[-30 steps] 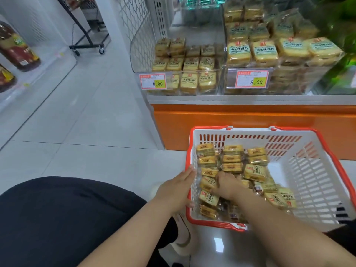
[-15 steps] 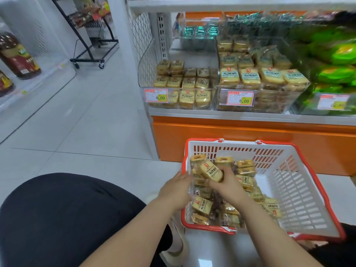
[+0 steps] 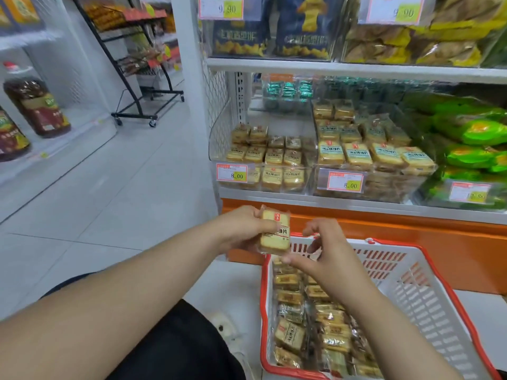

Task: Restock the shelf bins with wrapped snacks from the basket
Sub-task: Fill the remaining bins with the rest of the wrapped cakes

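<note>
A wrapped snack [image 3: 275, 232] has come up out of the basket [image 3: 428, 303] at lower right, now pinched in the left hand [image 3: 241, 229] mid-frame; the right hand [image 3: 322, 252] beside it has fingers loosely spread, holding nothing. Next stop looks like the half-full bin [image 3: 263, 157] above, with clear air between.
</note>
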A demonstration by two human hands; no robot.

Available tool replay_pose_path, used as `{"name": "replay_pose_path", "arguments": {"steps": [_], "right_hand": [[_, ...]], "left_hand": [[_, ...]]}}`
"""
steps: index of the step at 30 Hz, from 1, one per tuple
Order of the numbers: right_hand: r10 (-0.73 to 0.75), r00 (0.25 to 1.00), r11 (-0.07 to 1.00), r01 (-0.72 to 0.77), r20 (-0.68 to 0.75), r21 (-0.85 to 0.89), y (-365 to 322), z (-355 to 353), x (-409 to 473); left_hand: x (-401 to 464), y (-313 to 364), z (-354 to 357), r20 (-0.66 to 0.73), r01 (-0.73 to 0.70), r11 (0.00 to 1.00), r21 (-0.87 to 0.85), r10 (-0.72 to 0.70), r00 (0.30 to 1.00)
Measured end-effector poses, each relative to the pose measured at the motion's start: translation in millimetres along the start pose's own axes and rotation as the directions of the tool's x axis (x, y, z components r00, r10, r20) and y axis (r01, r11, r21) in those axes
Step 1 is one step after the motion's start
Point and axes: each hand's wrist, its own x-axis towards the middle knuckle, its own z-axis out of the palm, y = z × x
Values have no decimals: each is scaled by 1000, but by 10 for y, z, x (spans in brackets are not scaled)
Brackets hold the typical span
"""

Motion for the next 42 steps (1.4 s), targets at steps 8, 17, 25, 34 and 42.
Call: {"name": "replay_pose_path", "arguments": {"steps": [8,17,25,34,42], "right_hand": [[-174,978,963,193,113,-188,-366,48,779],[-20,998,998,17,-57,-61,-507,-130,2041],[228,973,849,-190,18,-493,-204,229,3124],[244,963,831,-267,-111,-488,-31,341,3544],[247,953,905,-291,-174,-311,-36,464,3751]], "left_hand": [[210,348,-314,57,-167,980,104,162,985],[516,556,-941,-336,-43,643,765,454,825],[663,458,-896,-371,16,744,668,314,874],[735,380,-915,-375,-50,789,613,346,860],[723,382,-953,-364,-69,818,571,328,872]]}}
